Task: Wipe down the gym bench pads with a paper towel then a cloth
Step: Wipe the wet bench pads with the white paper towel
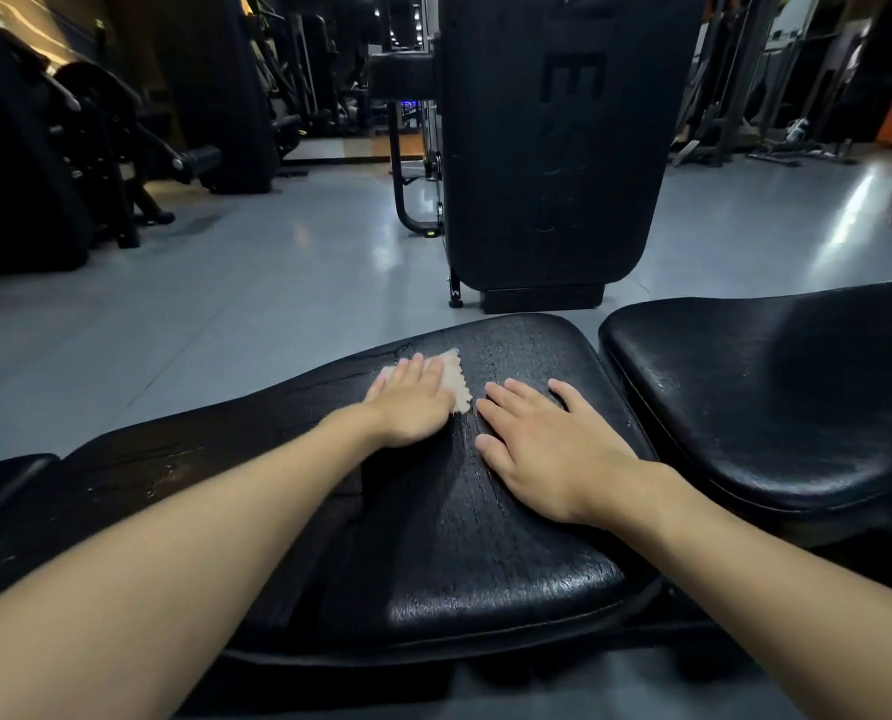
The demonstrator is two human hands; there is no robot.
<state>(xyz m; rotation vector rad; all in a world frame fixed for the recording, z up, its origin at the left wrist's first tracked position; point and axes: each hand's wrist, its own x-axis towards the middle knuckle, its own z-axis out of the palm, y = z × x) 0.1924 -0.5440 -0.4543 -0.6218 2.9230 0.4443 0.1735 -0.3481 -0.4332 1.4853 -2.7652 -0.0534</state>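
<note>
The left hand [412,402] lies flat, fingers straight, pressing a paper towel [455,377] onto the cracked bench pad [459,537]; the right hand [542,444] rests spread and bare just beside it. With nothing pinching it, the thin towel could snag and tear on that rough vinyl. Most of it hides under the palm, and the seat pad [771,397] alongside is cut off.

Left hand [411,402] presses paper towel [454,377] flat on bench pad [485,537]; right hand [542,449] rests beside.

paper towel [454,379] mostly under left hand [413,407]
</note>
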